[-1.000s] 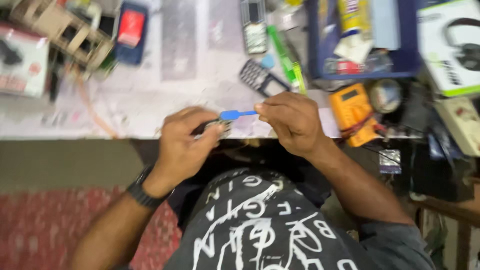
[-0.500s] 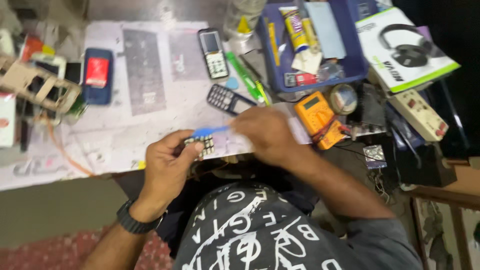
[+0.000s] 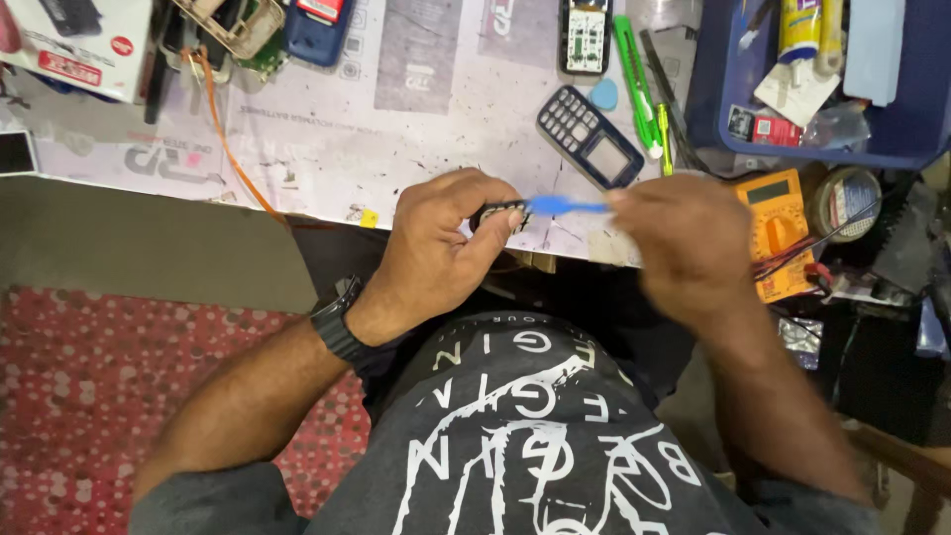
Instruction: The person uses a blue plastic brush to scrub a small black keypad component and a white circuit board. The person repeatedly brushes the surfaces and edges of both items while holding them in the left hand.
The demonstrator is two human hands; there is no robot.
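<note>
- workbench [image 3: 327, 149] covered by a pale printed mat, scuffed and speckled with dark marks; front edge runs across the frame
- grey panel [image 3: 149, 243] below the bench edge on the left
- floor: red carpet [image 3: 119, 396] with small pale dots, lower left
- dark shadowed area [image 3: 882, 376] under the bench on the right; detail unclear
- light even, from above; no window or wall in view
</note>
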